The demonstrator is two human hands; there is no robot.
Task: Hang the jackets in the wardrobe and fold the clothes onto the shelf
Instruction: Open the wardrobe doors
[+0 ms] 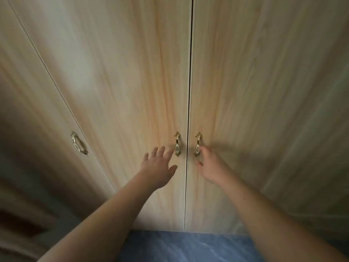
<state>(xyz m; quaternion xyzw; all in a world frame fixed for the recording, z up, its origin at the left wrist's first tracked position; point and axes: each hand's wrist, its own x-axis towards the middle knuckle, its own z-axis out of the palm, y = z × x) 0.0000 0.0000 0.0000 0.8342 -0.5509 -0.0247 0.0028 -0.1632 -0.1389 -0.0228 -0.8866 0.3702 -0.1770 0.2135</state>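
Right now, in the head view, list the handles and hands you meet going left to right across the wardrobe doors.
Gold handle with white oval inlay on the far-left door → left hand → gold handle left of the centre gap → gold handle right of the gap → right hand.

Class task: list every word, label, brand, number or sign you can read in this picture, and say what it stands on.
None: no readable text anywhere.
The wardrobe doors carry only wood grain.
The oval insets on the handles show a small pattern, too blurred to tell as letters.
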